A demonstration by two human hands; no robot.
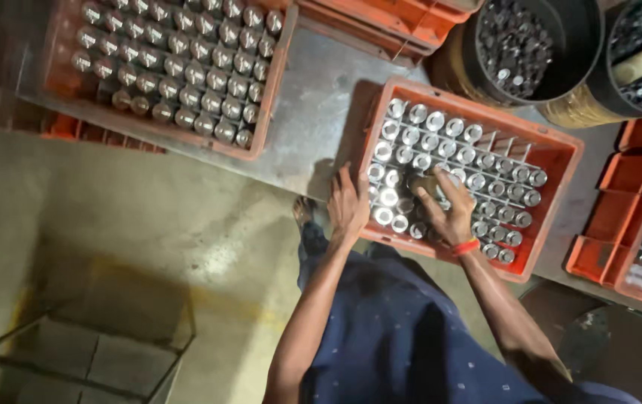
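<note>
- Orange divided crate (560, 153) sits on the metal table (313, 112) in front of the person; it holds short shiny metal cylinders (440, 142) standing upright in grid cells
- Fill state: left and middle cells occupied across all rows; several cells at the upper right, near the far corner, show only bare dividers. Judging from that, the crate is mostly loaded, with a small block left to fill
- Right hand (448, 213) is over the near-middle of the crate, fingers curled around one darker cylinder (423, 183), lifted a bit above its neighbours or tilted; can't tell which, view is blurred there
- Left hand (347, 206) lies flat and open on the near-left rim of the crate, fingers spread, gripping nothing; looks like it's just steadying the crate
- Second orange crate (59, 45) at upper left is full, every visible cell has a cylinder; reads as a finished one
- Two dark round bins (583, 45) at upper right hold loose metal parts in bulk, one with a pale strip lying across it
- More orange crates (635, 187) at right edge, one partly showing cylinders in it
- Empty wire-frame rack (96, 352) on the floor, lower left, well apart from the hands
- Net: one crate looks done, the current one near done, bulk stock remains in the bins
</note>
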